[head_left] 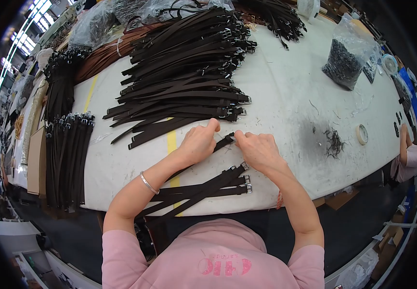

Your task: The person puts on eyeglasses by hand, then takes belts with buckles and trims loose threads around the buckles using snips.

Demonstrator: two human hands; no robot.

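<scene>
Both my hands meet over a dark strap [224, 142] near the front of the white table. My left hand [200, 140] is closed at the strap's left side, fingers pinched. My right hand [258, 148] pinches at the strap's right end; the small part between its fingertips is too small to make out. Just below my hands, several dark straps with metal buckles [208, 188] lie crossed at the table's front edge. Beyond my hands spreads a large pile of dark buckled straps [184, 72].
Bundles of dark straps [64, 159] hang over the table's left edge. On the right lie a bag of black pieces [344, 65], a tape roll [361, 134] and a heap of dark threads [333, 143]. Another person's arm [403, 144] rests at the far right edge.
</scene>
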